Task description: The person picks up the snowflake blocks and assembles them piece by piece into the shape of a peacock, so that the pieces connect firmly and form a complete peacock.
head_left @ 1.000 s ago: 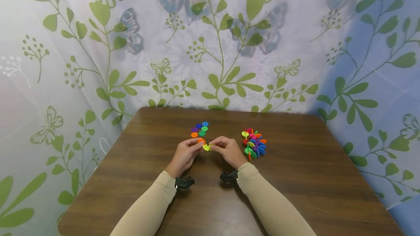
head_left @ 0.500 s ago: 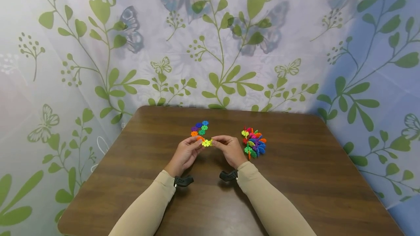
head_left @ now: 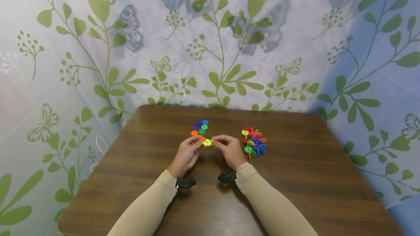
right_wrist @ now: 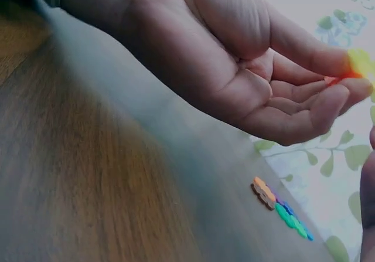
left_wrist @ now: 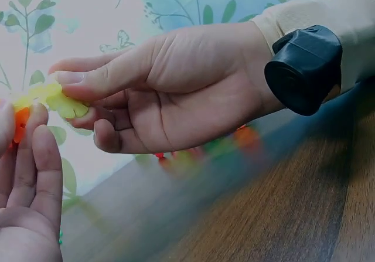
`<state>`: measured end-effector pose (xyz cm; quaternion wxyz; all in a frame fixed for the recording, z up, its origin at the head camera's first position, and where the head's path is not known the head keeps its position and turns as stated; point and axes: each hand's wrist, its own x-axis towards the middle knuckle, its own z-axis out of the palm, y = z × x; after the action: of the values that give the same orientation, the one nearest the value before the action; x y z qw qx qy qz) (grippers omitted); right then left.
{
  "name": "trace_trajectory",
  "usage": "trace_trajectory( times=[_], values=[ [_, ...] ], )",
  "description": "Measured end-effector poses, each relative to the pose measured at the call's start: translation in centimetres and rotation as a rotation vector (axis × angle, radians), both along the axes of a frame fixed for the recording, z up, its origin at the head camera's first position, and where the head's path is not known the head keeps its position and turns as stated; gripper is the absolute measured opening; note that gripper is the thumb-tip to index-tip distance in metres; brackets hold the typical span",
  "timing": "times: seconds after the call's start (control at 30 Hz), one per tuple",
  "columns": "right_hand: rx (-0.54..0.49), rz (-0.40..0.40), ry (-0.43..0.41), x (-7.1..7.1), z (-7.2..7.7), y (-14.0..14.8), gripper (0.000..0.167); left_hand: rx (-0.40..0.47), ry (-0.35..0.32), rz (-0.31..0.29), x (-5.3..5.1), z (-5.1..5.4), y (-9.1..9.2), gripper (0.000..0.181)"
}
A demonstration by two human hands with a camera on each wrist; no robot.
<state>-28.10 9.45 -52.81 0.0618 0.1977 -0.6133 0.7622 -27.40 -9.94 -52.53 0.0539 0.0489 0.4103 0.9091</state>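
My left hand [head_left: 184, 156] pinches an orange flower-shaped linking disc [left_wrist: 21, 123] between thumb and fingers. A yellow flower disc [head_left: 207, 142] sits between the two hands, touching the orange one. On its other side my right hand [head_left: 230, 151] pinches a second yellow disc [left_wrist: 68, 105] with thumb and forefinger. Both hands are above the table, fingertips close together. The fingers partly cover the pieces, so how the discs fit together cannot be told. Just beyond the hands lies a curved line of joined-looking discs, among them orange [head_left: 194, 133], blue [head_left: 205, 122] and green [head_left: 204, 127].
A heap of mixed-colour flower discs [head_left: 254, 143] lies right of my right hand. The brown wooden table [head_left: 315, 177] reaches back to a leaf-and-butterfly-patterned curtain [head_left: 183, 46]. A white cable [head_left: 101, 144] hangs beyond the left table edge.
The pinched discs have risen slightly and shifted away from me, and the middle yellow disc has changed its tilt. Both hands keep their pinch. The line and heap stay put.
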Motion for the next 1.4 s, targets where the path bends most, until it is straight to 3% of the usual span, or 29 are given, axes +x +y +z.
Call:
trace_trajectory(
  times=[0.27,0.43,0.53,0.6,0.8,0.97,1.03,1.13,1.23,1.4],
  values=[
    [0.044,0.042,0.035,-0.7,0.0,0.5,0.029,-0.008,0.022,-0.022,-0.5,0.4,-0.4,0.029],
    [0.085,0.038,0.014,-1.8,-0.1,0.6,0.036,0.043,0.089,0.053,-1.3,0.8,-1.5,0.026],
    [0.265,-0.014,0.013,-2.4,-0.2,0.5,0.037,0.054,0.078,0.112,-1.8,0.8,-2.2,0.026],
    [0.441,-0.046,0.03,-2.9,-0.2,0.1,0.038,0.046,0.062,0.134,-2.0,0.8,-2.6,0.024],
    [0.869,-0.052,0.126,-4.8,0.1,-2.0,0.037,0.018,0.06,0.132,-2.3,0.8,-2.7,0.018],
    [1.165,-0.094,0.114,-5.8,0.3,-4.1,0.046,-0.01,0.062,0.138,-2.2,0.8,-2.6,0.017],
    [1.23,-0.121,0.119,-5.8,0.3,-4.7,0.047,-0.025,0.057,0.145,-2.1,0.8,-2.6,0.017],
    [1.25,-0.164,0.126,-5.5,0.1,-5.2,0.045,-0.049,0.045,0.147,-2.0,0.7,-2.6,0.014],
    [1.195,-0.192,0.133,-5.0,-0.3,-5.2,0.041,-0.076,0.027,0.147,-1.9,0.5,-2.6,0.009],
    [1.068,-0.112,0.187,-4.4,-1.0,-4.1,0.027,-0.105,0.006,0.151,-1.6,0.1,-2.7,0.009]
  ],
)
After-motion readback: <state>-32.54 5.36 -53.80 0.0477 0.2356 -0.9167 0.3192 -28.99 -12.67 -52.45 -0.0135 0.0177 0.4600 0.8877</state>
